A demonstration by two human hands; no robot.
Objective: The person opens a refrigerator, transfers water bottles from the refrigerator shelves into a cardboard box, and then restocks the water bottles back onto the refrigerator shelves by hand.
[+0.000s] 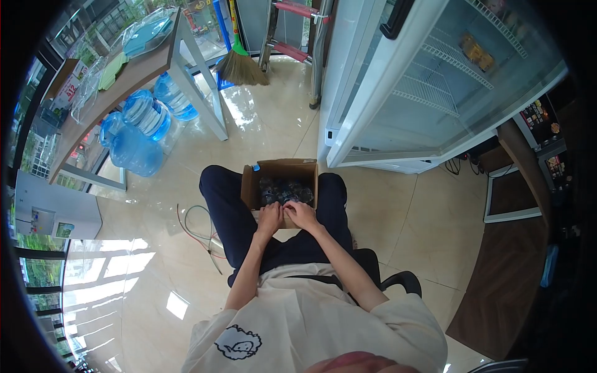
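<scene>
Just below the centre of the frame, the left hand (268, 219) and the right hand (301, 215) are brought close together at the near edge of an open cardboard box (250, 190). The fingers of both hands are bent, with their tips gathered near one another; whether anything is pinched between them cannot be told at this size. The box is set between the knees (219, 183) of a seated person, and dark items (286, 188) are seen inside it, apparently in clear wrapping (what they are cannot be made out). A small blue patch (255, 167) is seen at the box's upper left corner

On the floor (385, 211) to the left of the knees, thin cables (210, 239) are loosely looped. At the upper left of the frame, large blue water bottles (135, 140) are grouped below a wooden-topped table (140, 71). At the top centre, a straw broom (241, 66) is seen near a ladder (290, 51), and the upper right is filled by a glass-doored fridge (404, 130) fitted with wire shelves
</scene>
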